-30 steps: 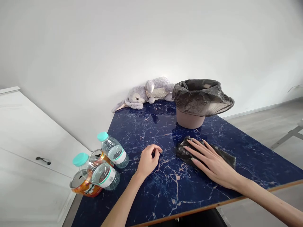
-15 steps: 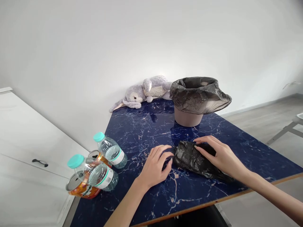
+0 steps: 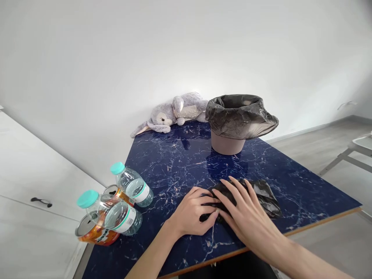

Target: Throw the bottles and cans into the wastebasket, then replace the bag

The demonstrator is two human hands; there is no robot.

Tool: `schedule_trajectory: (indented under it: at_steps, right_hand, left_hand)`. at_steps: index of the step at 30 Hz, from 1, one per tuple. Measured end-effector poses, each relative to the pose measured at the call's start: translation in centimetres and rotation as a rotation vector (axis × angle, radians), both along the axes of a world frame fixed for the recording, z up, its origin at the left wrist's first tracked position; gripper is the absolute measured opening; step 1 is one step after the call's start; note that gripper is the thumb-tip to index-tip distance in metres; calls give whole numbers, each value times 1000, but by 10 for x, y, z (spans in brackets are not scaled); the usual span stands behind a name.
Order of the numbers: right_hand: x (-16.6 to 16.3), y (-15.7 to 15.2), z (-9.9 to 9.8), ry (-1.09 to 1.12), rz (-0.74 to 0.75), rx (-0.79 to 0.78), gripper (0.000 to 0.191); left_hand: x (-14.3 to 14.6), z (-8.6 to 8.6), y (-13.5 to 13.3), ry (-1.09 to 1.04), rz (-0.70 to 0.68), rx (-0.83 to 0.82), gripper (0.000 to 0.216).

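A crumpled black plastic bag (image 3: 263, 195) lies on the dark blue marbled table (image 3: 180, 162) near its front edge. My left hand (image 3: 190, 213) rests at the bag's left end with its fingers curled onto the plastic. My right hand (image 3: 247, 219) lies flat over the bag's middle, fingers stretched out and pressing down. Behind them stands a small bin (image 3: 228, 144) lined with a black bag (image 3: 240, 116).
Two water bottles with teal caps (image 3: 132, 186) (image 3: 116, 215) and two orange cans (image 3: 94, 232) lie at the table's left edge. A grey plush toy (image 3: 171, 114) lies at the far corner by the wall. A white cabinet (image 3: 29, 193) stands left.
Both hands came together over the black bag. The right hand moved from the bag's right part to lie flat across its middle, and the left hand closed in on its left end.
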State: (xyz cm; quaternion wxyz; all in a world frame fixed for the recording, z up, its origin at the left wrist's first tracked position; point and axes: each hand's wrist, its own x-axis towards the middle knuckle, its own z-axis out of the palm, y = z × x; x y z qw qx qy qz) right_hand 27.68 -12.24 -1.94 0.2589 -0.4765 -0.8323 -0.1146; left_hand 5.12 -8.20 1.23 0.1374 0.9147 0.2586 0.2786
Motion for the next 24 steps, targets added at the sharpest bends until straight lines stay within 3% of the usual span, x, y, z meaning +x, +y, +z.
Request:
schedule_trajectory:
  at_steps: [6,11,18,24]
  right_hand:
    - [-18,-9,-37,-48,-98,-21,56]
    - [-9,10,-39,-62,-107,-100,54]
    - [18,40,-43,-87,-165,-134,53]
    - [67,78,-60,-111,-219,-154,55]
  left_hand:
    - [-7,2,2,-116,165,59,36]
    - [-10,0,7,-105,234,60,50]
    - [-11,-1,10,-116,281,47,55]
    - [-12,-3,11,-100,302,23,58]
